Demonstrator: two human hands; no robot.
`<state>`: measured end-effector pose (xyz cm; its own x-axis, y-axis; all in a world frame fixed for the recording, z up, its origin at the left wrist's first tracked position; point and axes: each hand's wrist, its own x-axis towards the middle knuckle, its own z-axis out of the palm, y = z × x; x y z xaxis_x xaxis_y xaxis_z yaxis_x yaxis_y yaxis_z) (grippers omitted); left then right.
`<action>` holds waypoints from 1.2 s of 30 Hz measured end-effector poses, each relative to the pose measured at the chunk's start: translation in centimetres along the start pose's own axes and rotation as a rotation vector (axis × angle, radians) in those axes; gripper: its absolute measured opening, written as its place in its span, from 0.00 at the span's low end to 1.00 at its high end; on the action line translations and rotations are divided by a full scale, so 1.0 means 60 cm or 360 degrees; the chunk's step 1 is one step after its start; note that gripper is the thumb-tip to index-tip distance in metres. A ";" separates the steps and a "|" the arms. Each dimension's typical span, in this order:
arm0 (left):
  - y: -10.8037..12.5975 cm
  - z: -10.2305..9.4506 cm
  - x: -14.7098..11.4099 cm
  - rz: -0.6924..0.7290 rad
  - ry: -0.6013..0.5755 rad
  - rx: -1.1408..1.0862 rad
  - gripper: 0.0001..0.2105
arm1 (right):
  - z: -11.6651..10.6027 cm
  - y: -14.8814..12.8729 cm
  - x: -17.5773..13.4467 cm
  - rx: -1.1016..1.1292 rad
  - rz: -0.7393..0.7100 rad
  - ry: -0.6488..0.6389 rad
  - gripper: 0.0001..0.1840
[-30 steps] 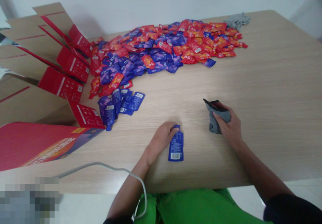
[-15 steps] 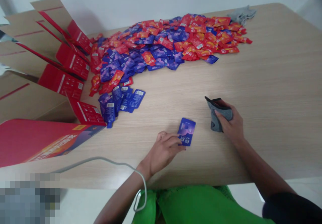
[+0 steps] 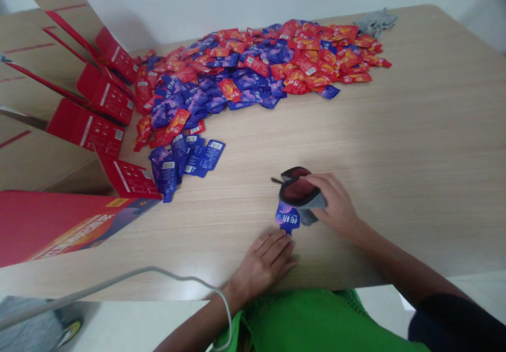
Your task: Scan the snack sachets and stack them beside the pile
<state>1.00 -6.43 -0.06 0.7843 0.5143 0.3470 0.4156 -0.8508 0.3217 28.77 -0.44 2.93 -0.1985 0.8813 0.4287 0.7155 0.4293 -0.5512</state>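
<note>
My right hand (image 3: 336, 204) grips a small grey cloth pouch (image 3: 316, 202) with a black rim and a dark reddish inside, its mouth gaping to the left. The pouch hangs over the upper part of a purple sachet (image 3: 288, 217) and hides it. At the sachet's lower end, my left hand (image 3: 264, 262) lies low on the table with fingers stretched out, fingertips touching it. Farther left is a small group of purple sachets (image 3: 211, 154), with barcodes showing on several.
A long heap of red and purple sachets (image 3: 245, 67) runs along the wall. Open red cartons (image 3: 90, 125) stand at the left. Grey cloth (image 3: 375, 22) lies at the far right end of the heap. A grey cable (image 3: 174, 275) crosses the front left.
My right hand has brought the pouch left, over the sachet, and its mouth now gapes wider. My left hand has drawn slightly toward me, and the sachet has shifted a little.
</note>
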 end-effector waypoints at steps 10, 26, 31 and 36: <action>0.000 0.012 -0.015 0.0040 0.0053 -0.0026 0.18 | 0.063 0.015 0.039 -0.0244 -0.0363 -0.0637 0.31; 0.005 0.014 -0.014 -0.0042 0.0070 -0.0094 0.14 | 0.064 -0.033 -0.005 -0.0180 -0.0465 -0.0731 0.23; -0.005 -0.004 0.008 0.0002 0.0045 -0.0026 0.13 | 0.038 0.065 0.070 -0.0349 -0.0157 -0.0454 0.32; -0.030 -0.008 0.049 -0.0024 -0.0127 0.0195 0.18 | -0.016 0.128 0.085 -0.0323 0.0267 0.0240 0.25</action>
<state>2.33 -3.36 0.80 0.8096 0.5211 0.2704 0.4768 -0.8523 0.2149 33.90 7.18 1.55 0.0247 0.8908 0.4538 0.8521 0.2186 -0.4755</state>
